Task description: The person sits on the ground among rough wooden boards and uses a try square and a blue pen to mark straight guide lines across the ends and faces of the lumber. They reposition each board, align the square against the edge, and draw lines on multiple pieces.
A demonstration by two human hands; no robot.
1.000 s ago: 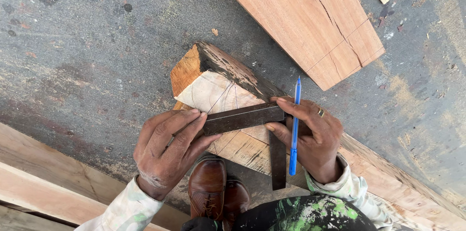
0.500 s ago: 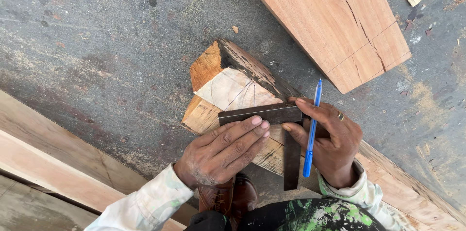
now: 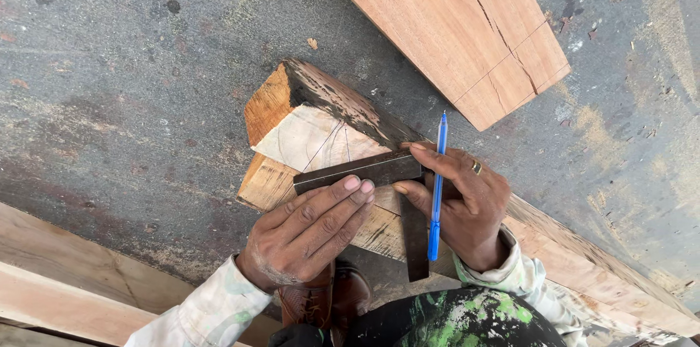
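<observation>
Flat under the left hand (image 3: 310, 234) lies the square (image 3: 364, 170)

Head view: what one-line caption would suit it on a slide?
Left hand presses a dark metal square onto a wood block; right hand holds a blue pen.

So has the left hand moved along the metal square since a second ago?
Yes. The left hand has slid toward the right hand, so its fingers now press the metal square nearer its corner.
</observation>
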